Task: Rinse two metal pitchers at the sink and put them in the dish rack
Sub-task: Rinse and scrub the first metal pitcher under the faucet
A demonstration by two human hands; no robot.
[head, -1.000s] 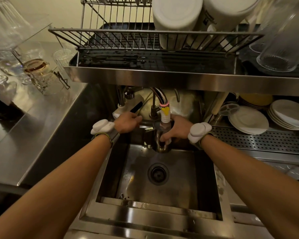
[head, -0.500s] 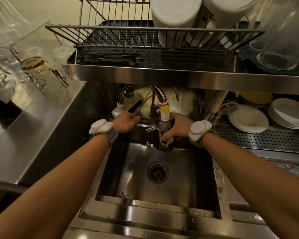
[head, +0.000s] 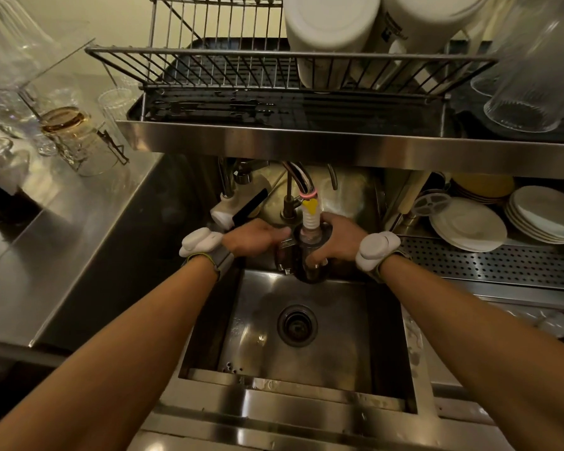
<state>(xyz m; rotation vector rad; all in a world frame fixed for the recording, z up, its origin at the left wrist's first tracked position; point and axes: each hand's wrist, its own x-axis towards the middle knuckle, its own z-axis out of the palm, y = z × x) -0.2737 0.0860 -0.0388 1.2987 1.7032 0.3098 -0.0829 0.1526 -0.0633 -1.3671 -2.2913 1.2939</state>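
I hold the metal pitcher (head: 308,260) upright over the back of the sink (head: 306,379), directly under the faucet, and the ribbed white nozzle (head: 310,219) of the faucet reaches down into its open mouth. My right hand (head: 334,237) is wrapped around the right side of the pitcher, with the fingers (head: 316,259) clenched on its dark wall. My left hand (head: 253,236) is closed at the left side of the pitcher, where the handle is, but I cannot tell if it really grasps the handle. Below the pitcher is the round drain (head: 297,325). Above my hands, on the steel shelf (head: 339,148), stands the wire dish rack (head: 274,65) with two white containers (head: 332,24). At the right, white plates (head: 469,227) lie stacked.
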